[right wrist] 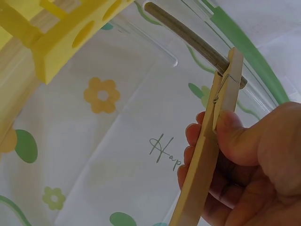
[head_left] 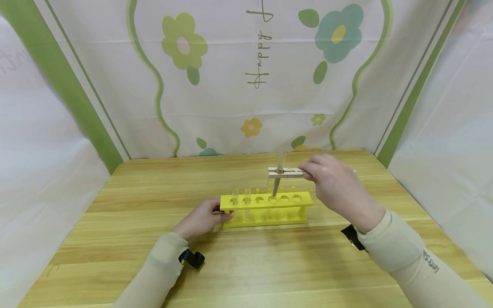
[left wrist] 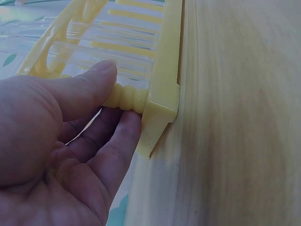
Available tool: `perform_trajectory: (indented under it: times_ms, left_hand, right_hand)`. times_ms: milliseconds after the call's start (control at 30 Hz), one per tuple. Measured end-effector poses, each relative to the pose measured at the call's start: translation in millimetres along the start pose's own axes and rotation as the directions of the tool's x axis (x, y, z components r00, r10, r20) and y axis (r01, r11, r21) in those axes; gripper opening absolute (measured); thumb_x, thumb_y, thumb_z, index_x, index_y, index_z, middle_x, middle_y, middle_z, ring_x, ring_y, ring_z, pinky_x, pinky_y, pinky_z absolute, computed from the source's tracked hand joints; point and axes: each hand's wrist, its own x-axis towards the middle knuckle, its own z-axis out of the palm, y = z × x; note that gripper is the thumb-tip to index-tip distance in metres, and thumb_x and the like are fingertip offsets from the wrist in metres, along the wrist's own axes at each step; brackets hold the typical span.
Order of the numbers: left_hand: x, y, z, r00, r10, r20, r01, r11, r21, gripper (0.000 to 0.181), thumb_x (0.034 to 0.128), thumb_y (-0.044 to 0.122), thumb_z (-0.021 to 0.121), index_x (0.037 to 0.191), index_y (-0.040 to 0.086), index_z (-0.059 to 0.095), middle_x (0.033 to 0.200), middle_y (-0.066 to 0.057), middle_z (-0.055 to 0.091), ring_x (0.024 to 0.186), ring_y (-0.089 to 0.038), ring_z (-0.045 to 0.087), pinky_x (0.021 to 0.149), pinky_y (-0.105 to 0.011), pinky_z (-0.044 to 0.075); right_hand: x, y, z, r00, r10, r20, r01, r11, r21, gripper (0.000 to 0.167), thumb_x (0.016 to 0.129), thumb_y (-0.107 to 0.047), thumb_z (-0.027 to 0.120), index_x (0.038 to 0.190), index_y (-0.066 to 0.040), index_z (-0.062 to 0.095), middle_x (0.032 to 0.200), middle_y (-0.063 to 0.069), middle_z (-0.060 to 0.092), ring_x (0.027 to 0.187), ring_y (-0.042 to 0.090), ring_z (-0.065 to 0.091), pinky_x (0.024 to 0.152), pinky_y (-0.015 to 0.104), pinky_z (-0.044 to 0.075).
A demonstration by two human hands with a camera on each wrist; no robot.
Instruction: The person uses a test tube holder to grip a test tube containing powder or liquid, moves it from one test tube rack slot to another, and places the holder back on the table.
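A yellow test tube rack [head_left: 265, 217] stands on the table, with clear test tubes [head_left: 247, 201] in its left holes. My left hand [head_left: 203, 217] grips the rack's left end; in the left wrist view, thumb and fingers [left wrist: 124, 141] pinch its ribbed post [left wrist: 126, 97]. My right hand [head_left: 339, 184] holds a wooden test tube clamp [right wrist: 200, 174], whose jaws are closed round a tube with grey-brown contents [right wrist: 188, 35]. In the head view this tube [head_left: 276, 186] is tilted, its lower end just over a middle hole of the rack.
Short yellow pegs [head_left: 293, 188] stand along the rack's back side. Behind the wooden table [head_left: 135, 205] hangs a white cloth with printed flowers [head_left: 231, 98], and white cloth also hangs at both sides.
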Motion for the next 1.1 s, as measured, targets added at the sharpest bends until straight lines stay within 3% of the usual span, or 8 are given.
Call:
perform_trajectory:
  times_ms: [633,1100]
  left_hand:
    - [-0.1,0.9,0.2,1.0,0.0,-0.005,0.0,1.0,0.012,0.016,0.0968,0.022,0.067,0.113,0.022,0.067,0.112,0.007,0.067,0.103,-0.015,0.062,0.086,-0.036,0.051]
    - [-0.9,2.2,1.3,1.0,-0.003,-0.017,0.003,1.0,0.005,0.015,0.0966,0.019,0.067,0.112,0.019,0.067,0.113,0.005,0.068,0.102,-0.015,0.062,0.085,-0.036,0.051]
  right_hand:
    - [-2.5,1,8,1.0,0.01,0.029,-0.01,1.0,-0.008,0.017,0.087,0.004,0.072,0.102,-0.002,0.075,0.092,0.008,0.068,0.085,0.028,0.063,0.065,0.04,0.055]
    - [-1.9,1,11,0.997,0.036,0.063,-0.036,0.999,-0.011,0.015,0.087,0.002,0.072,0.102,-0.003,0.074,0.093,0.006,0.068,0.088,0.027,0.063,0.069,0.041,0.055]
